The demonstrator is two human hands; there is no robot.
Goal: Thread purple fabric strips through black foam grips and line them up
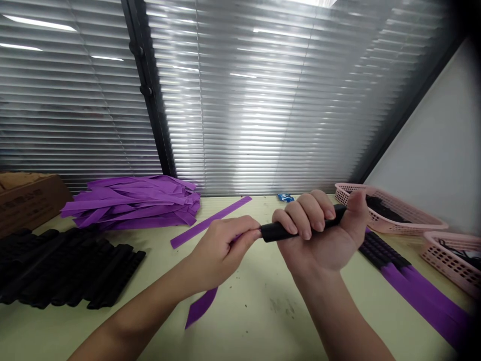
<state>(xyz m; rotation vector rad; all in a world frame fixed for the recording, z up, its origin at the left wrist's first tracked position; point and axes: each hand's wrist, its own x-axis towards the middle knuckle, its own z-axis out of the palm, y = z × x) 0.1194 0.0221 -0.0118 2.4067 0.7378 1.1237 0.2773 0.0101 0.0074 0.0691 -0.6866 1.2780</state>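
My right hand (pixel 319 230) is wrapped round a black foam-like tube (pixel 276 231), its thumb raised at the far end. At the tube's left end, my left hand (pixel 225 250) pinches a purple strap (pixel 203 306), whose tail hangs below the fist. The strap seems to meet the tube's opening, though my fingertips cover that spot. Just beyond my left hand, a loose purple strap (pixel 210 222) lies flat on the table.
A heap of purple straps (pixel 139 203) sits back left, beside a cardboard box (pixel 33 203). Black tubes (pixel 67 265) are piled at left. On the right are tubes with straps (pixel 391 255) and two pink baskets (pixel 406 226) holding black items. A small blue packet (pixel 285 197) lies at the back.
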